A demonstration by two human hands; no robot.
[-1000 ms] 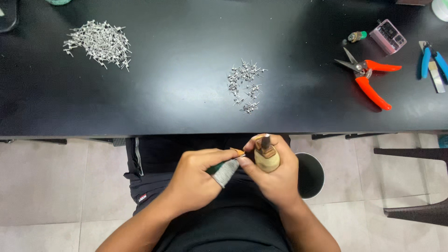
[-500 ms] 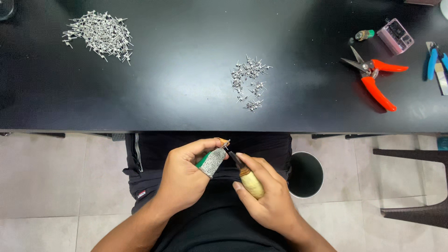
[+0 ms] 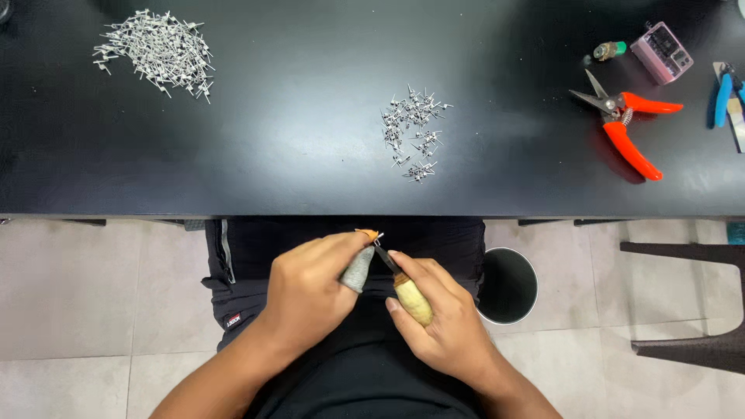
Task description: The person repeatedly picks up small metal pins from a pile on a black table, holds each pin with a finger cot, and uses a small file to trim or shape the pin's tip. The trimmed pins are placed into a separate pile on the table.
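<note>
Plainly, the small metal piece (image 3: 378,240) pinched at the left hand's (image 3: 310,291) fingertips is too tiny to make out in detail; only a glint of silver shows beside an orange fingertip cover. The tool's dark tip (image 3: 386,257) is half hidden between the two hands, and the person's forearms are cut off at the bottom edge.

The black table (image 3: 295,155) serves as the landmark. Below its near edge, over the lap, the left hand closes thumb and forefinger on the metal piece, a grey sleeve on its thumb. The right hand (image 3: 442,322) wraps tightly round a pale wooden-handled tool (image 3: 411,299), its tip touching the piece.

On the table, a large heap of silver pins (image 3: 155,50) lies at the far left and a smaller scatter (image 3: 411,132) near the middle. Orange-handled snips (image 3: 628,124), a pink box (image 3: 661,51) and blue-handled pliers (image 3: 725,97) sit towards its right end. A round black bin (image 3: 508,285) stands under the near edge, just beside the right hand.
</note>
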